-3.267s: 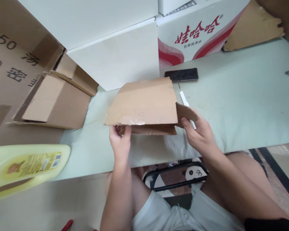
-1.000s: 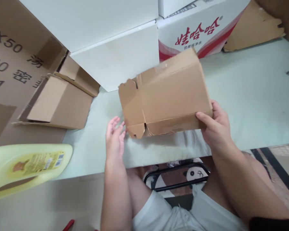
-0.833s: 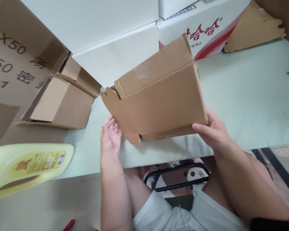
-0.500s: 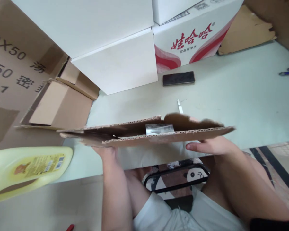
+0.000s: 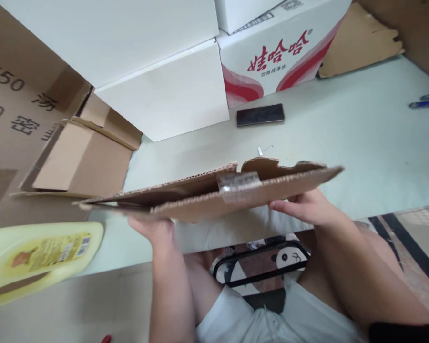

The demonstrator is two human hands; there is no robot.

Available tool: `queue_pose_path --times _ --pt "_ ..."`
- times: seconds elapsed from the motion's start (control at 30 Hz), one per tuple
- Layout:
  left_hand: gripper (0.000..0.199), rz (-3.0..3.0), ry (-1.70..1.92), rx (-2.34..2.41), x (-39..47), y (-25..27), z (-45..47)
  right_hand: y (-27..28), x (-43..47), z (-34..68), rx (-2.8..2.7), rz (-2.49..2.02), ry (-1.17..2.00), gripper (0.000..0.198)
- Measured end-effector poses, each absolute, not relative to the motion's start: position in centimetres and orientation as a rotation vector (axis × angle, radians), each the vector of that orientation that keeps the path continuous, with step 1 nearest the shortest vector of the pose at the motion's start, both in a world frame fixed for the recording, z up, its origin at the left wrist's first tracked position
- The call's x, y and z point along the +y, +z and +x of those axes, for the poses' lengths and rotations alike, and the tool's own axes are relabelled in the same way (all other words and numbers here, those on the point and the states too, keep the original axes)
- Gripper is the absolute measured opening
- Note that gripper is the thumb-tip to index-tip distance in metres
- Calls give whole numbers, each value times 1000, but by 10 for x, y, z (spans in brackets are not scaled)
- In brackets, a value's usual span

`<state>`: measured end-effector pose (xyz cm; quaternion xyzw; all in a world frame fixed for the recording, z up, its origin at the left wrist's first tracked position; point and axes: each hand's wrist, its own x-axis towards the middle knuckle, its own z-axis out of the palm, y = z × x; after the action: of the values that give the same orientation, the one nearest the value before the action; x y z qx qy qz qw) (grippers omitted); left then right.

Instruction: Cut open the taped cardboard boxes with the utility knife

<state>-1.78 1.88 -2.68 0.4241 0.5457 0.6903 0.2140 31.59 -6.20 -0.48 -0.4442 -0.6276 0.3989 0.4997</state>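
Observation:
A piece of folded brown cardboard (image 5: 196, 206) is held edge-on above the front of the table, its right end higher than its left. Clear tape (image 5: 239, 186) spans the gap between its two layers near the middle. My left hand (image 5: 155, 230) grips its lower left part, with most fingers hidden beneath or behind it. On the right, my right hand (image 5: 305, 207) holds the lower side, thumb visible and the other fingers hidden by the cardboard. Just beyond its top edge lies a small white strip (image 5: 260, 151).
A black phone (image 5: 260, 115) lies before a white and red carton (image 5: 271, 66). White boxes (image 5: 186, 95) are stacked beside it. Brown cartons (image 5: 89, 157) and a yellow jug (image 5: 69, 245) stand at left. Blue pens (image 5: 425, 103) lie far right.
The cardboard's right end has risen, so it tilts more, and my right hand has moved up with it. Both hands keep their hold. The view has shifted slightly.

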Motion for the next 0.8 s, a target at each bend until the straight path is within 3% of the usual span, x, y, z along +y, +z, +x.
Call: queue_pose_path --times 0.13,0.27,0.43,0.7,0.8 --pt "64 1397 1947 1725 14 -22 -12 -12 -61 309 -1314 -1117 1021 30" --pt "60 1342 1527 1742 8 -19 -15 -13 -59 305 -1061 -1248 1101 42" --pt "73 1343 1139 1418 4 -17 -23 -15 -57 305 -814 -1287 1255 51" --pt "74 1306 1386 1421 5 -11 -25 -14 -74 310 -1021 -1324 1436 53" --pt "70 1304 1297 1400 7 -11 -25 -7 -92 311 -1079 -1414 1430 52"
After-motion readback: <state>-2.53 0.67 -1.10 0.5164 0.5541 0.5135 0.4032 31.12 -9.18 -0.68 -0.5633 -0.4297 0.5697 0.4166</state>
